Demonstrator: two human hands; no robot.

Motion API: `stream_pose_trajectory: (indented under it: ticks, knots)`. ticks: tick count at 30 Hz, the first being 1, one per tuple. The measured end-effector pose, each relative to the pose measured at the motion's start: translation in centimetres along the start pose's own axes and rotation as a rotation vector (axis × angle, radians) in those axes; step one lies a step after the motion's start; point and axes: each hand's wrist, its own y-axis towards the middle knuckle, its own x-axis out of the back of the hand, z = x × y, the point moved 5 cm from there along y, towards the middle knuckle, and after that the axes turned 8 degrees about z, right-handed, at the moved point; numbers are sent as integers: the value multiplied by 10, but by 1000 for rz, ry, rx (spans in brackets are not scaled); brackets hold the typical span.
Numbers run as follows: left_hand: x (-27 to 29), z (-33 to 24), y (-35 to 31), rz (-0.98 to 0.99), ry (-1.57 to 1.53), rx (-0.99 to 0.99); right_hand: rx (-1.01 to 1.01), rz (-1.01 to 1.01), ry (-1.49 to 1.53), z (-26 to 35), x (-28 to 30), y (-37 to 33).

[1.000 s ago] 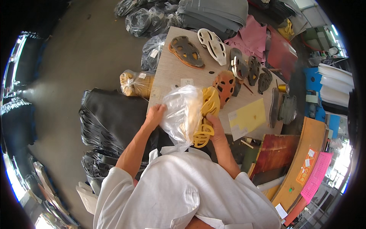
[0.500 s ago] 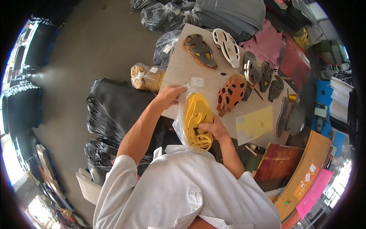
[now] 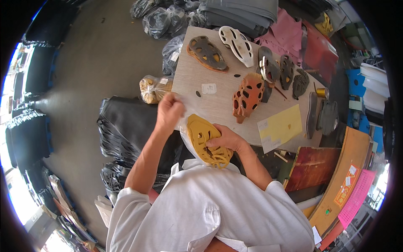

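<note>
My right hand (image 3: 228, 139) grips a stack of yellow cut-out shoe uppers (image 3: 199, 128), with the thumb across its face and the fingers behind. Along the stack's left side lies a clear plastic bag (image 3: 186, 137), partly hidden behind the yellow pieces. My left hand (image 3: 170, 111) is closed in a fist up and to the left of the stack, slightly smeared by motion. Thin plastic trails from its fingers toward the bag. Past the stack, on the table (image 3: 197, 111), rests a pile of orange-brown cut-out uppers (image 3: 248, 97).
Dark uppers (image 3: 206, 52), a white one (image 3: 237, 44) and a yellow sheet (image 3: 280, 127) lie on the table. Black sheet material (image 3: 130, 126) and a bagged tan bundle (image 3: 155, 88) stand left of it. Grey sheets (image 3: 237, 14) are stacked beyond, a red-brown board (image 3: 312, 168) at right.
My left hand has pulled away to the left, drawing the plastic with it. The yellow stack has tilted and shifted slightly left and down in my right hand. The whole view has shifted a little.
</note>
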Motion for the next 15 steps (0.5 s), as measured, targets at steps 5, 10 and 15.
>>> stream_pose_trajectory:
  ticks: [5, 10, 15]
  knots:
    - [39, 32, 12, -130, -486, 126, 85, 7, 105, 12, -4, -14]
    - [41, 38, 10, -42, -615, 30, 137, -37, 370, 7, -1, -30]
    - [36, 21, 10, -42, -744, -56, 173, -60, 353, 12, 4, -35]
